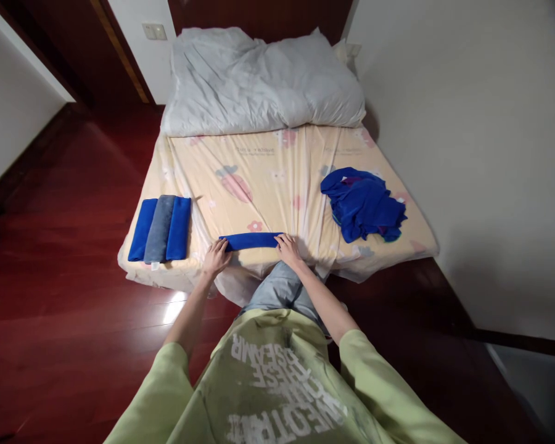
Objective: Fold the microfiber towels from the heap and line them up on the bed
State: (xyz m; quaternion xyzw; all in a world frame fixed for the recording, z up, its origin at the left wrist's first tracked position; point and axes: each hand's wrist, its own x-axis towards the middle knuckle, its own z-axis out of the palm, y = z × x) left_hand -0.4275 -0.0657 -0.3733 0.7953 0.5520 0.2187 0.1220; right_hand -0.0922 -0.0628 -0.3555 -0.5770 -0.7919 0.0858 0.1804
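A blue towel (252,241), folded into a long narrow strip, lies crosswise near the front edge of the bed. My left hand (216,256) is closed on its left end, the fingertips over the cloth. At the opposite end my right hand (287,249) pinches the strip between thumb and fingers. To the left rest folded towels side by side: a blue one (143,231), a grey one (158,231) and another blue one (179,228). A crumpled pile of blue cloths (363,203) sits on the right, with some purple and green showing.
The bed (203,179) has a pale yellow sheet with carrot and flower prints under a wrinkled translucent cover. A white quilt (266,80) is bunched at the head. A wall (472,154) stands to the right, and dark red wooden floor (74,265) stretches to the left.
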